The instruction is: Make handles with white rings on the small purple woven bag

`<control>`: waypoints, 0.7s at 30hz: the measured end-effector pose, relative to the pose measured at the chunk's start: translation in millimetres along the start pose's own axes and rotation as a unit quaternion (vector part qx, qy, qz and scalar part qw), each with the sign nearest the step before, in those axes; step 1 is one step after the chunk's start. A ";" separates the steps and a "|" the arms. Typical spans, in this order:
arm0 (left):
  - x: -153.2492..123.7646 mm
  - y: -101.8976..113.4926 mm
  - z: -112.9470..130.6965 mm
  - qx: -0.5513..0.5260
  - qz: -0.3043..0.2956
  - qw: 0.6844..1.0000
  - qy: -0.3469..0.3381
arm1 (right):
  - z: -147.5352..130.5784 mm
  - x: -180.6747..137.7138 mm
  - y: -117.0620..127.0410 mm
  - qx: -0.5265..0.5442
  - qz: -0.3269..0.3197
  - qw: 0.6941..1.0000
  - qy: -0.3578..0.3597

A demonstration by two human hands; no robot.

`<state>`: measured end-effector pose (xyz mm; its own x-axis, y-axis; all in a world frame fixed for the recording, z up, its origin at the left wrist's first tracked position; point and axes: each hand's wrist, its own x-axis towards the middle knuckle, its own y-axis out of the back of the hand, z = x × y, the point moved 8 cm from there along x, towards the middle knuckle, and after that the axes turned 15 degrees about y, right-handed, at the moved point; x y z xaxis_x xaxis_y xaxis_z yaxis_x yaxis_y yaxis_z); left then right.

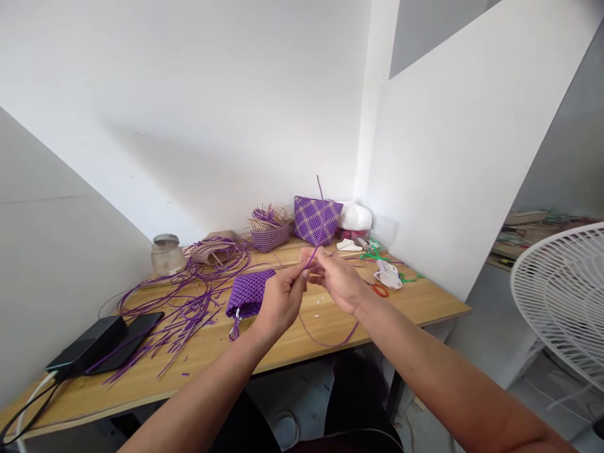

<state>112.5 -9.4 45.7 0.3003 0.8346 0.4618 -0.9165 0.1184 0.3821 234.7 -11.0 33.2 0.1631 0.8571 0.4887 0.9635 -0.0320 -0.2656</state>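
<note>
Both my hands meet over the middle of the table, pinching one long purple weaving strip [315, 250]. My left hand [283, 296] is closed, thumb and forefinger on the strip. Just to its right, my right hand [340, 280] grips the same strip, its other fingers partly curled. One end of the strip points up in front of a woven bag; a purple loop hangs below past the table's front edge. Close beside my left hand lies a small purple woven pouch [250, 290] with white bits at its opening.
Loose purple strips [189, 314] spread over the left side, near a glass jar [168, 255], a black power box [89, 346] and a phone [136, 336]. Behind stand a half-woven basket [270, 238] and a checked purple bag [309, 220]. Orange-handled scissors [380, 290] lie right; a white fan [561, 296] stands beyond.
</note>
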 end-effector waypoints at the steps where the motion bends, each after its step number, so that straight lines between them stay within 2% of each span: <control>1: -3.6 -3.0 -3.9 0.014 -0.011 1.000 0.009 | -3.8 2.0 2.8 0.019 0.015 1.000 0.007; 8: -28.0 -34.4 -53.0 -0.023 -0.127 0.984 0.120 | -37.9 16.7 10.7 0.134 0.027 0.991 0.012; 15: -41.6 -45.7 -79.6 -0.045 -0.180 0.969 0.165 | -64.2 28.0 27.3 0.086 0.008 0.991 0.101; 21: -48.1 -53.2 -87.7 -0.034 -0.201 0.965 0.167 | -76.8 24.1 28.7 0.044 -0.027 0.995 0.085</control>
<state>123.7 -8.6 -67.0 0.5443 0.8389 -0.0002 -0.7622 0.4947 0.4176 282.6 -30.8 101.2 0.1516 0.7565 0.6361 0.9508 0.0643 -0.3031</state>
